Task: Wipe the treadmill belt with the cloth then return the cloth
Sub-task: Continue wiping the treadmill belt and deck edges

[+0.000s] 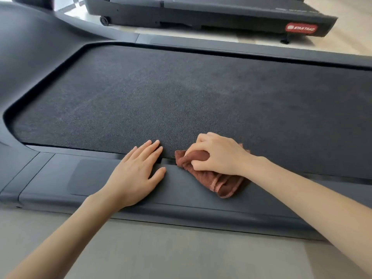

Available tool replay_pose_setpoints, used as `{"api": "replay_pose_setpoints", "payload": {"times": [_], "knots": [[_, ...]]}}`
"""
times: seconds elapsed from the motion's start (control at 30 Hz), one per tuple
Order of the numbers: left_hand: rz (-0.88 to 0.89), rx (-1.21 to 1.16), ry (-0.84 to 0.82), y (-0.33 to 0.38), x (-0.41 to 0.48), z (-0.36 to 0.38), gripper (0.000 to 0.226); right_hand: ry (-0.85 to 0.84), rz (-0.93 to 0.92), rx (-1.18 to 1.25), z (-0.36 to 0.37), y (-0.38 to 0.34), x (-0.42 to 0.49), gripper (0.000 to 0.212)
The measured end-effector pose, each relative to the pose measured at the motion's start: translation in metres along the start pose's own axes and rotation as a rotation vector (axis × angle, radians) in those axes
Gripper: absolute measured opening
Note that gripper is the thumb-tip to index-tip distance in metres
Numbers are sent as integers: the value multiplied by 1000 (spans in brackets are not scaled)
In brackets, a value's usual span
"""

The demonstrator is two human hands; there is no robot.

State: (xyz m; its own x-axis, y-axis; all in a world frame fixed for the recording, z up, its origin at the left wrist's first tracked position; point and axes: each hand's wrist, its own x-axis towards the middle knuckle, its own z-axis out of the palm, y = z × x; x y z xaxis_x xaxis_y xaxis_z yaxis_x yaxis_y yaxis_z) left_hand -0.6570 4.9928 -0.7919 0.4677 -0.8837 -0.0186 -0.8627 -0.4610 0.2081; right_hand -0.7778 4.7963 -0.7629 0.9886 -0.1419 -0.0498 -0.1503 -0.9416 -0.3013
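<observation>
The dark grey treadmill belt (181, 93) stretches across the middle of the view. A brown cloth (223, 183) lies bunched across the belt's near edge and the side rail (96, 178). My right hand (217, 156) grips the cloth from above, fingers curled into it. My left hand (136, 174) rests flat on the side rail just left of the cloth, its fingertips reaching onto the belt's edge.
The treadmill's motor cover (30, 57) rises at the left. A second treadmill (201, 15) with a red logo badge (301, 28) stands behind on the light floor. Grey floor (161, 248) lies under my forearms.
</observation>
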Motion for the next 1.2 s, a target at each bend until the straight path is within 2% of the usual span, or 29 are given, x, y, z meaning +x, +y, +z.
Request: {"api": "replay_pose_setpoints", "payload": {"times": [0.17,0.3,0.4,0.5,0.57,0.67,0.77,0.87,0.93,1.13,1.2], "knots": [[4,-27,11,2,0,1,90,21,94,-25,-9,33,-44,28],[74,-35,-8,21,7,5,87,28,222,-60,-24,71,-95,27],[162,-54,-19,49,20,10,87,73,362,-111,-32,98,-139,23],[263,-84,-33,83,33,17,87,152,586,-114,-43,121,-173,21],[327,-102,-43,104,42,20,87,264,678,-119,-50,124,-175,20],[394,-106,-40,131,54,22,88,485,571,-92,-43,99,-155,24],[408,-112,-32,158,59,28,90,447,489,-132,-15,78,-147,27],[439,-137,-50,180,60,36,90,506,591,-162,-9,102,-175,28],[484,-116,-57,193,60,41,89,536,702,-166,-15,133,-203,29],[592,-80,-74,228,66,49,85,464,1297,-161,-61,234,-311,35],[620,-69,-78,238,67,51,85,483,1423,-120,-75,253,-340,35]]}}
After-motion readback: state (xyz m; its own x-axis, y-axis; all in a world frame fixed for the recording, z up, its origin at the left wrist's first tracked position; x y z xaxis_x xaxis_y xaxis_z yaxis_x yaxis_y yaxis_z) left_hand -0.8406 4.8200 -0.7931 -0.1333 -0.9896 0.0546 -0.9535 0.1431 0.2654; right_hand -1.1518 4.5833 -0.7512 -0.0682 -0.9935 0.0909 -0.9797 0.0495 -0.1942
